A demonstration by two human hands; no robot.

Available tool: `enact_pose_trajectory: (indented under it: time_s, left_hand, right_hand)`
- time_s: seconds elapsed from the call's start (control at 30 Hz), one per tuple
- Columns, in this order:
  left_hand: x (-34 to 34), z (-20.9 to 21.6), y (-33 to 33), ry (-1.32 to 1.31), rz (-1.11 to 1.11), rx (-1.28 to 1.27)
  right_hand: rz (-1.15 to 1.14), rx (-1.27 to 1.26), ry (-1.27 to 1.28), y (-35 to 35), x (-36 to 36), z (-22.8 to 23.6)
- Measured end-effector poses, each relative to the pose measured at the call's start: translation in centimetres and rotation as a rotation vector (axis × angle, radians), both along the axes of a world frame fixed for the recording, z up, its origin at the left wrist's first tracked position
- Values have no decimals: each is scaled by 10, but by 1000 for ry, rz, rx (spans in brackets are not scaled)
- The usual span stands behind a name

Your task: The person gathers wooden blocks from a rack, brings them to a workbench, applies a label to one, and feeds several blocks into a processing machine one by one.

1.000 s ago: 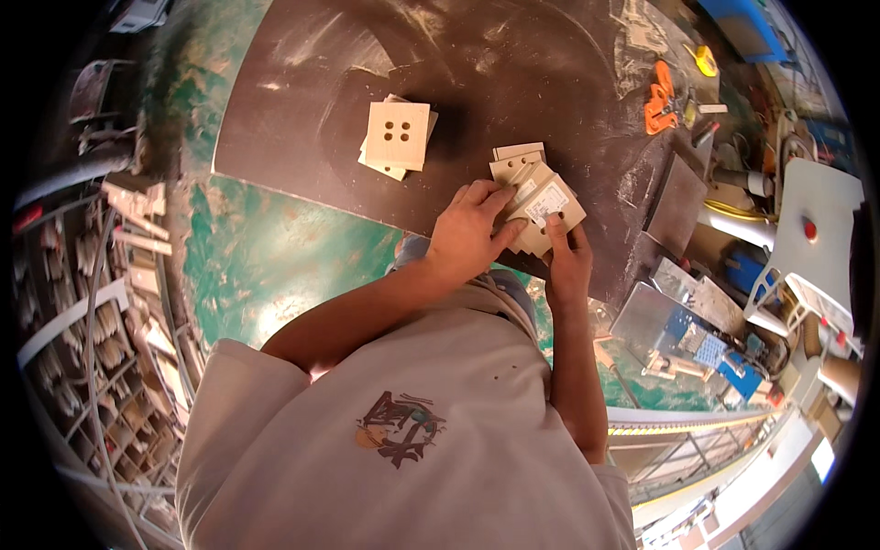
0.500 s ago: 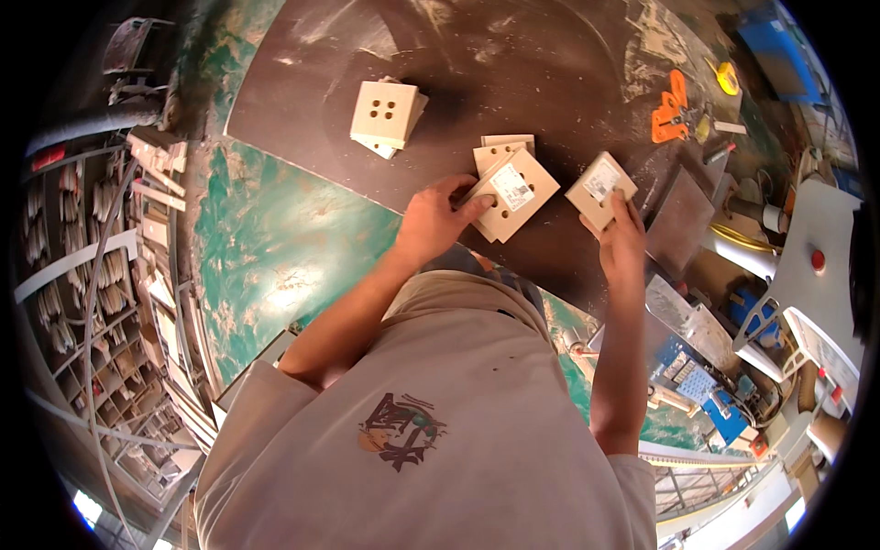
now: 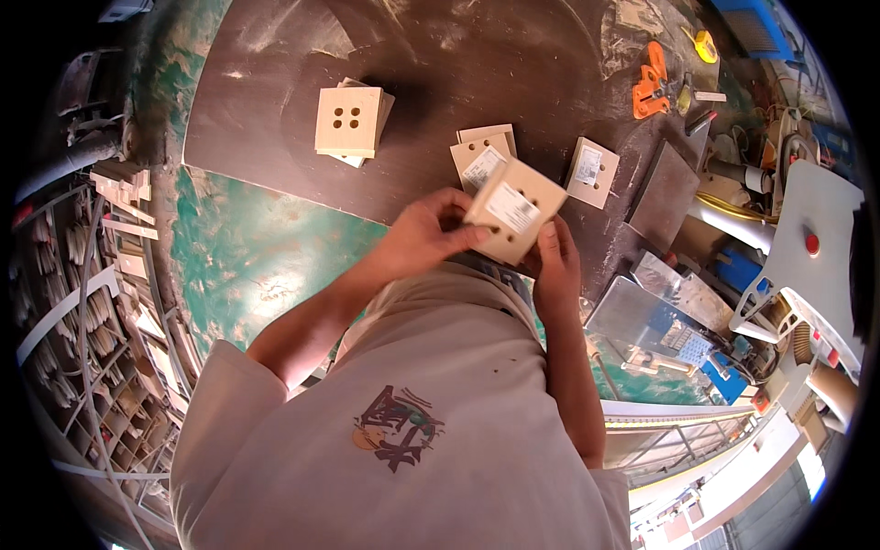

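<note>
Both of my hands grip one square wooden block (image 3: pixel 530 191) with drilled holes and a white label on its face. My left hand (image 3: pixel 426 234) pinches its left edge, thumb on top. My right hand (image 3: pixel 555 261) closes on the lower right edge; some of its fingers are hidden beneath. Just behind it lies a small pile of labelled wooden blocks (image 3: pixel 496 143), partly covered by the held one. To the right, a labelled wooden block (image 3: pixel 590 186) rests on the brown table (image 3: pixel 440 69). A stack of wooden blocks (image 3: pixel 348 121), the top one showing holes, stands farther left.
At the table's right side lie an orange clamp (image 3: pixel 652 87), a yellow tape measure (image 3: pixel 705 46) and a dark flat board (image 3: pixel 662 194). Shelves full of wood pieces (image 3: pixel 73 339) line the left. Green floor (image 3: pixel 275 247) shows beyond the table's edge.
My right hand has let go of the block on the right and moved left. The labelled block under my left hand has been lifted toward me, with both hands on it.
</note>
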State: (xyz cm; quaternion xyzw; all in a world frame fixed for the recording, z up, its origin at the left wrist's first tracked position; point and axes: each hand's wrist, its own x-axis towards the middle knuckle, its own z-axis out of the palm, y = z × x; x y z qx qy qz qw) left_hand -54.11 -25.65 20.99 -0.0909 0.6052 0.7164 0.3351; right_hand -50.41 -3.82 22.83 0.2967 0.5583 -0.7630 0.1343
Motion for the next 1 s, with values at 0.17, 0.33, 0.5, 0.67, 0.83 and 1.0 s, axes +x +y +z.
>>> enact_pose_trajectory:
  time_s: [0.17,0.33,0.5,0.67,0.83,1.0]
  left_hand:
    - [-4,32,10,77,-136,69]
    - [-20,62,26,140,-61,193]
    - [-22,86,32,229,-232,80]
    - [11,52,39,136,-149,261]
    - [27,44,37,41,-28,407]
    - [27,51,59,112,218,283]
  right_hand:
    - [59,104,122,7,12,9]
    - [88,158,206,13,23,31]
    - [188,254,243,15,43,55]
    - [201,232,219,21,61,58]
    - [219,296,185,16,67,57]
    - [195,390,244,4,54,62]
